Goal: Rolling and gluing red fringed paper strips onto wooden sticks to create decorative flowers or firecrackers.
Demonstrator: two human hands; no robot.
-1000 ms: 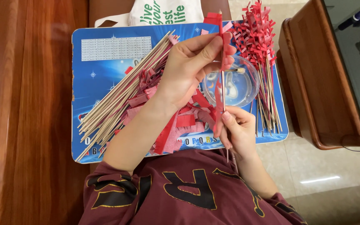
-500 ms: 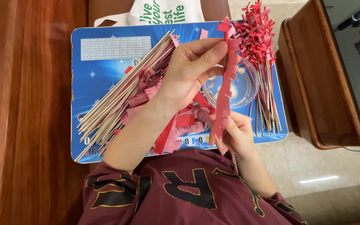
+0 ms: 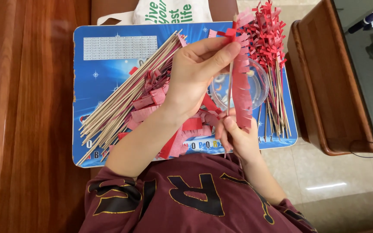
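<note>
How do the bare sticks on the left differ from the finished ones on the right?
The bare sticks are plain wood along their whole length; the finished sticks carry red fringed paper at their tops. The bare sticks lie fanned diagonally; the finished sticks lie nearly parallel, tops away from the person. Both rest on the blue board and look alike in thickness.

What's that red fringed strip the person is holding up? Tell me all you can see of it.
The fringed red paper strip looks like thin paper, cut along one edge into many small tabs. It runs nearly upright alongside a thin wooden stick, its pale pink back showing at the top. The left hand pinches its top end against the stick; the right hand holds the lower end. It is held above a clear round dish on the blue board.
</note>
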